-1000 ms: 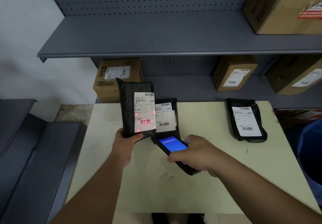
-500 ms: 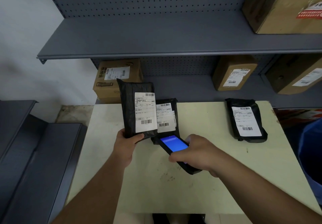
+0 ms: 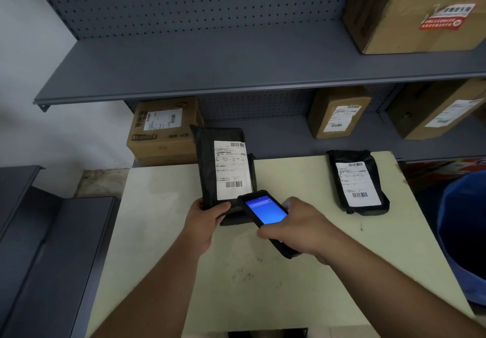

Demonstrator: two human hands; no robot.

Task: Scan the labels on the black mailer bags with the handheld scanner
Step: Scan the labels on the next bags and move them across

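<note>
Your right hand [image 3: 302,228] is wrapped around the scanner [image 3: 265,214] (blue screen lit, facing you) over the desk [image 3: 263,285], its top end aimed at the bag in front. Your left hand [image 3: 207,219] grips the lower edge of that bag [image 3: 221,164], holding it upright with its label [image 3: 232,169] toward you. A second labelled bag [image 3: 357,182] lies flat, farther right on the desk, below the shelf [image 3: 210,69].

Three black mailer bags [image 3: 207,164] [image 3: 236,218] [image 3: 359,182], four cardboard boxes [image 3: 163,132] [image 3: 338,113] [image 3: 436,109] [image 3: 410,9], one scanner [image 3: 265,210].
</note>
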